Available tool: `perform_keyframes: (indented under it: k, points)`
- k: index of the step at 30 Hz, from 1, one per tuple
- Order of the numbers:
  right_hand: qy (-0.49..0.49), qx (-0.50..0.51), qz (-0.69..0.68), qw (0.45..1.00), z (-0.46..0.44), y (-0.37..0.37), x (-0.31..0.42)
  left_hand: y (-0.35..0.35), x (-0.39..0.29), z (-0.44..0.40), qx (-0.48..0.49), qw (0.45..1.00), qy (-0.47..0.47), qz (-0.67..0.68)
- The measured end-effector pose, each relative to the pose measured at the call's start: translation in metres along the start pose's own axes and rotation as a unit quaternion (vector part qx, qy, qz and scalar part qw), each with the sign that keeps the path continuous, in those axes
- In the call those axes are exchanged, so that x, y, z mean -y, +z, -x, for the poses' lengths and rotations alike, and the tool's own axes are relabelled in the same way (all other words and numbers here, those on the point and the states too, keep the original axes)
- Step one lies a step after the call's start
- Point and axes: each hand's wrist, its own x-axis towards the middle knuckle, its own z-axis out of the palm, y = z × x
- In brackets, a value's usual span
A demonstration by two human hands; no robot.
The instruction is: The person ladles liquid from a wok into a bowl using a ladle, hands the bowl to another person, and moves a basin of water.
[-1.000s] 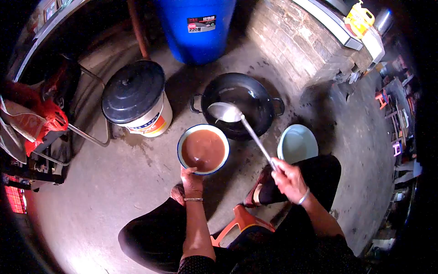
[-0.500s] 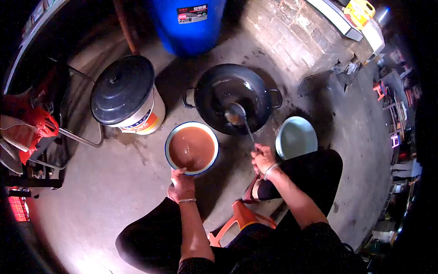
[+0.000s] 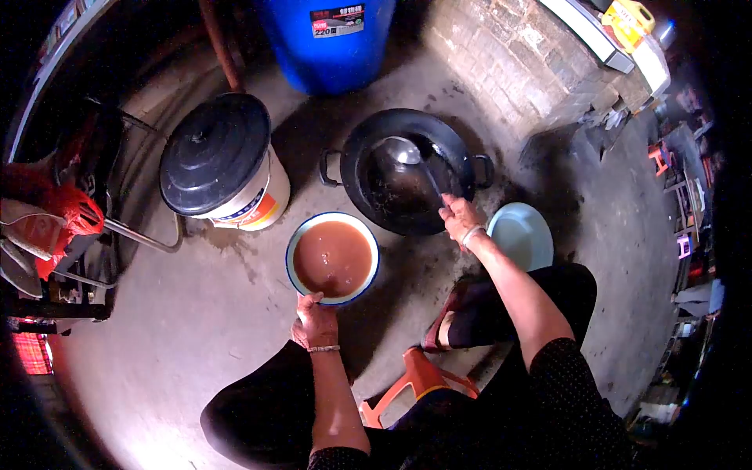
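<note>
Working a ladle (image 3: 406,151) over the wok (image 3: 368,200) on the floor (image 3: 196,313) is the step in hand right now, as far as I can tell from where I'm standing. The right hand (image 3: 462,219) is curled snugly around the handle, with the scoop out toward the wok's far side; can't tell if it's touching metal or carrying anything. Meanwhile the left hand (image 3: 316,319) has a blue-rimmed bowl (image 3: 348,301) pinched at the near edge, thumb up by the rim, other fingers mostly hidden. That bowl's just nearer than the wok, off to its left, and pretty full of brownish-pink liquid (image 3: 333,251), so I'd say the next move calls for keeping it level while the ladle gets steered without knocking the wok's side. Pale basin (image 3: 542,231) sits just right of the right hand, lidded bucket (image 3: 266,192) over left.
</note>
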Motion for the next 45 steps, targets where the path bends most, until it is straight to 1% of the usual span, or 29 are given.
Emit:
perform_keyframes:
  k: [1, 2, 5, 7, 8, 9, 11, 14, 15, 16, 18, 20, 21, 22, 23, 25, 27, 29, 32, 34, 35, 38, 41, 42, 44, 45]
  points:
    - [-0.059, -0.008, 0.008, 0.998, 0.006, 0.002, 0.001, -0.002, -0.001, 0.000, -0.004, 1.000, -0.013, -0.001]
    - [-0.082, 0.068, 0.057, 0.993, 0.011, -0.006, -0.001, -0.003, -0.002, 0.001, -0.007, 1.000, -0.026, 0.000]
    - [-0.211, 0.092, 0.179, 0.956, 0.039, -0.042, 0.007, 0.006, -0.001, 0.002, -0.006, 1.000, 0.013, -0.016]
    - [-0.152, 0.169, 0.174, 0.958, 0.032, -0.068, 0.013, 0.004, -0.001, 0.001, -0.005, 1.000, 0.004, -0.018]
    - [-0.104, 0.164, 0.167, 0.967, 0.028, -0.076, 0.015, 0.003, 0.000, 0.000, -0.004, 1.000, -0.002, -0.019]
    - [-0.033, 0.166, 0.171, 0.971, 0.024, -0.081, 0.020, 0.002, 0.001, 0.001, -0.003, 1.000, -0.004, -0.011]
    - [-0.044, 0.051, 0.134, 0.989, 0.013, -0.064, -0.014, 0.001, 0.001, -0.001, 0.001, 1.000, -0.004, 0.006]
    - [0.085, 0.016, 0.041, 0.995, 0.000, -0.030, -0.052, 0.004, 0.000, 0.000, -0.006, 1.000, -0.005, -0.007]
    - [0.129, 0.009, -0.003, 0.992, 0.002, -0.027, -0.051, 0.008, -0.002, 0.002, -0.006, 1.000, -0.012, 0.005]
    - [0.184, 0.005, -0.076, 0.980, 0.007, -0.021, -0.050, 0.011, -0.005, 0.004, -0.008, 1.000, -0.020, 0.017]
    - [0.261, 0.009, -0.203, 0.944, 0.020, -0.010, -0.041, 0.010, -0.004, 0.006, -0.014, 0.999, -0.027, 0.020]
    - [0.301, 0.032, -0.324, 0.896, 0.037, -0.001, -0.023, 0.007, -0.001, 0.005, -0.017, 0.999, -0.029, -0.001]
    - [0.316, 0.045, -0.356, 0.878, 0.045, -0.002, -0.003, 0.008, -0.001, 0.005, -0.012, 1.000, -0.016, -0.009]
    - [0.388, 0.072, -0.404, 0.825, 0.051, -0.005, 0.011, 0.011, -0.001, 0.005, -0.007, 1.000, -0.003, -0.017]
    - [0.302, 0.076, -0.346, 0.885, 0.063, -0.001, 0.022, 0.012, -0.001, 0.005, -0.001, 1.000, 0.010, -0.026]
    - [0.357, 0.108, -0.375, 0.849, 0.073, 0.001, 0.035, -0.002, 0.006, 0.000, -0.011, 0.995, 0.037, -0.091]
    - [0.369, 0.149, -0.416, 0.817, 0.078, -0.008, 0.047, -0.007, 0.007, -0.002, -0.015, 0.995, 0.036, -0.089]
    - [0.393, 0.191, -0.444, 0.782, 0.085, -0.017, 0.054, -0.001, 0.006, -0.003, -0.014, 1.000, 0.003, -0.019]
    - [0.403, 0.227, -0.532, 0.709, 0.088, -0.030, 0.054, 0.000, 0.003, -0.001, -0.022, 1.000, 0.001, -0.021]
    - [0.404, 0.266, -0.566, 0.668, 0.087, -0.041, 0.051, 0.001, 0.000, -0.002, -0.005, 1.000, -0.012, 0.020]
    - [0.398, 0.278, -0.572, 0.662, 0.087, -0.046, 0.050, 0.001, 0.000, -0.002, 0.003, 0.999, -0.020, 0.042]
    - [0.379, 0.315, -0.592, 0.638, 0.088, -0.061, 0.046, 0.005, -0.001, 0.000, 0.003, 0.999, -0.012, 0.047]
    - [0.384, 0.321, -0.598, 0.626, 0.091, -0.080, 0.058, -0.002, 0.006, -0.004, 0.039, 0.999, 0.022, -0.004]
    - [0.373, 0.327, -0.610, 0.618, 0.093, -0.085, 0.062, -0.003, 0.007, -0.004, 0.023, 1.000, 0.010, -0.010]
    - [0.363, 0.326, -0.597, 0.637, 0.096, -0.098, 0.072, -0.008, 0.007, -0.004, -0.009, 1.000, -0.013, -0.021]
    - [0.359, 0.324, -0.590, 0.646, 0.099, -0.104, 0.078, -0.007, 0.007, -0.004, -0.010, 1.000, -0.014, -0.022]
